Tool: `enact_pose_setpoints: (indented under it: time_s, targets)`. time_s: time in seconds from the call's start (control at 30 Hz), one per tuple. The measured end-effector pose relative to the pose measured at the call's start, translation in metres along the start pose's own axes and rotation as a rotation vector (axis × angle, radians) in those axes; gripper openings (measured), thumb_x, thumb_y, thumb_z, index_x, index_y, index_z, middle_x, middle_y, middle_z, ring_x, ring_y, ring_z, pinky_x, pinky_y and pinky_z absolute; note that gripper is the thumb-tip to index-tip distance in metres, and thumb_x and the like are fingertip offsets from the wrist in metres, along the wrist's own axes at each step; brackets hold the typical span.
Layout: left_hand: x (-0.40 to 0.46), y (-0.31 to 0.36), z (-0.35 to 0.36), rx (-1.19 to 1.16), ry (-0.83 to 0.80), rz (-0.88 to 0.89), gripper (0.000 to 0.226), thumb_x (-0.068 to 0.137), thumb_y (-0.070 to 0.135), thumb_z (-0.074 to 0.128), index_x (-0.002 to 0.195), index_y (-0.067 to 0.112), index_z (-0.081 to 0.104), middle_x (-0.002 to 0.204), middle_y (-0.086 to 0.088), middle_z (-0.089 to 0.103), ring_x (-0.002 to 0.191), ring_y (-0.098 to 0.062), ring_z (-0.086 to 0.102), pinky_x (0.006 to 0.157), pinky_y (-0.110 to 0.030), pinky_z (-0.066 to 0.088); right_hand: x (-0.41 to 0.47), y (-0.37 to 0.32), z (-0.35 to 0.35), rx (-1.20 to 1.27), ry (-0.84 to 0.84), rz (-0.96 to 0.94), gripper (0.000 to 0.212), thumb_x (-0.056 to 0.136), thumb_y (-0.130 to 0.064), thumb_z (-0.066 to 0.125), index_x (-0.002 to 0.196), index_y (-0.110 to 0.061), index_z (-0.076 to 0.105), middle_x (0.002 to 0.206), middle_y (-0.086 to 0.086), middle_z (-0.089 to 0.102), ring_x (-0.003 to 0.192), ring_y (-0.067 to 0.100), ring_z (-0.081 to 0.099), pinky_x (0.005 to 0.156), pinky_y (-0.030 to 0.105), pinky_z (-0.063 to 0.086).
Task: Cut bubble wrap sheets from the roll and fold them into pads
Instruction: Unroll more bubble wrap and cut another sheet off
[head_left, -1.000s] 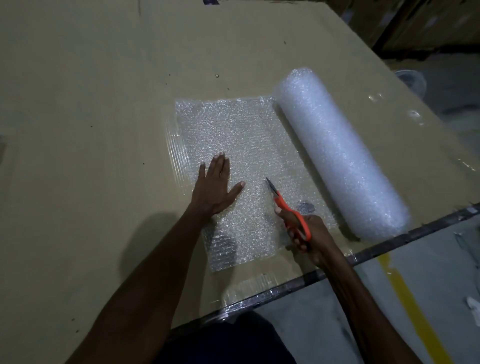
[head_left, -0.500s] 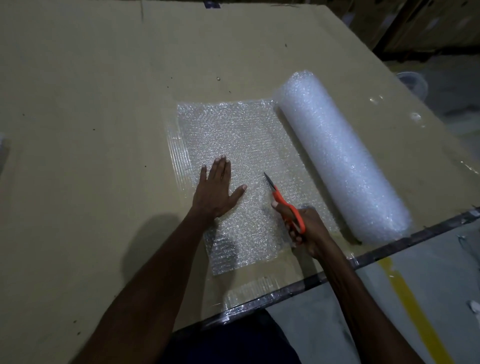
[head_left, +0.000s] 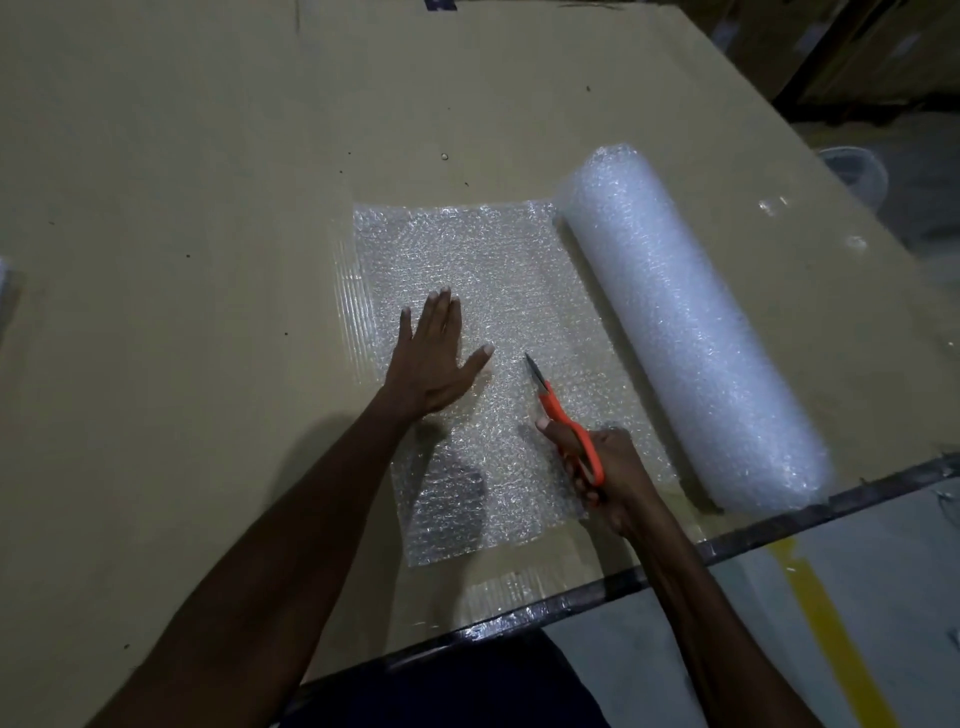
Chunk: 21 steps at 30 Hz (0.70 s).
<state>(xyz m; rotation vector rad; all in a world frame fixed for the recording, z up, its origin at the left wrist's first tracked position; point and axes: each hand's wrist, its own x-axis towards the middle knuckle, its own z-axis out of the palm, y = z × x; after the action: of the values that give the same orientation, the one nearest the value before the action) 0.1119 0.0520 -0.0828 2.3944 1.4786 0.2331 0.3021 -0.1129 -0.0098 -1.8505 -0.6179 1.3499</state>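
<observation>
The sheet (head_left: 498, 332) lies unrolled and flat on the counter (head_left: 182, 208), joined along its 3 o'clock edge to the roll (head_left: 691, 332), which lies on its side running from 12 toward 5 o'clock, near the counter's front edge. The left hand (head_left: 434, 364) rests palm down on the sheet at its 9 o'clock side, fingers straight and spread, pressing rather than grasping. The right hand (head_left: 608, 467), at 5 o'clock of the left, has its grip clenched round the orange handles of the scissors (head_left: 563, 415), whose blades point toward 11 o'clock over the sheet; whether they are cutting I cannot tell. The wrap looks feather-light, limp and slick, likely to creep or bunch under the blades, so it is best pinned flat close beside the cut line; for folding, take it by a corner or edge
</observation>
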Motion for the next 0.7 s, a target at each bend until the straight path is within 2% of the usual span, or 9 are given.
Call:
enact_pose_setpoints:
  time_s: [0.13, 0.3, 0.47, 0.53, 0.63, 0.7]
  targets:
    - [0.012, -0.011, 0.0, 0.058, -0.008, -0.005, 0.088, 0.1, 0.068, 0.013, 0.159, 0.004, 0.002, 0.167, -0.012, -0.006, 0.154, -0.023, -0.01, 0.122, -0.05, -0.01, 0.003, -0.007, 0.001, -0.017, 0.002, 0.018, 0.049, 0.071, -0.048, 0.089, 0.059, -0.012, 0.059, 0.049, 0.008, 0.047, 0.036, 0.016, 0.035, 0.038, 0.019, 0.024]
    - [0.01, -0.02, 0.003, 0.073, -0.019, 0.025, 0.09, 0.097, 0.068, 0.012, 0.159, 0.005, 0.005, 0.167, -0.013, -0.003, 0.155, -0.024, -0.006, 0.122, -0.05, -0.008, 0.008, -0.009, 0.0, -0.015, -0.021, 0.0, 0.052, 0.073, -0.042, 0.089, 0.048, -0.013, 0.054, 0.045, 0.009, 0.045, 0.033, 0.015, 0.032, 0.041, 0.022, 0.024]
    - [0.011, -0.022, 0.007, 0.079, -0.008, 0.021, 0.09, 0.096, 0.069, 0.011, 0.159, 0.005, 0.007, 0.168, -0.012, -0.002, 0.155, -0.023, -0.005, 0.122, -0.051, -0.006, 0.008, -0.013, -0.002, -0.009, -0.022, 0.013, 0.044, 0.075, -0.04, 0.088, 0.068, -0.004, 0.065, 0.048, 0.007, 0.049, 0.033, 0.013, 0.034, 0.037, 0.019, 0.024]
    - [0.01, -0.022, 0.006, 0.075, -0.013, 0.018, 0.089, 0.097, 0.068, 0.013, 0.159, 0.005, 0.005, 0.167, -0.012, -0.004, 0.155, -0.023, -0.006, 0.123, -0.05, -0.006, 0.011, -0.018, 0.001, -0.01, -0.022, 0.01, 0.044, 0.076, -0.042, 0.087, 0.064, -0.007, 0.064, 0.046, 0.006, 0.047, 0.034, 0.014, 0.033, 0.037, 0.018, 0.024]
    - [0.01, -0.022, 0.005, 0.074, -0.014, 0.02, 0.088, 0.097, 0.067, 0.014, 0.16, 0.005, 0.005, 0.167, -0.011, -0.005, 0.155, -0.023, -0.007, 0.123, -0.05, -0.006, 0.018, -0.015, 0.004, 0.011, -0.031, -0.014, 0.051, 0.075, -0.039, 0.089, 0.05, -0.011, 0.054, 0.043, 0.007, 0.043, 0.033, 0.015, 0.03, 0.037, 0.019, 0.022]
    - [0.009, -0.022, 0.004, 0.073, -0.012, 0.02, 0.089, 0.097, 0.068, 0.014, 0.16, 0.005, 0.005, 0.168, -0.011, -0.004, 0.155, -0.023, -0.006, 0.123, -0.049, -0.006, 0.019, -0.01, 0.003, 0.021, -0.047, -0.014, 0.048, 0.074, -0.037, 0.089, 0.059, -0.003, 0.059, 0.043, 0.008, 0.043, 0.032, 0.016, 0.03, 0.037, 0.02, 0.022]
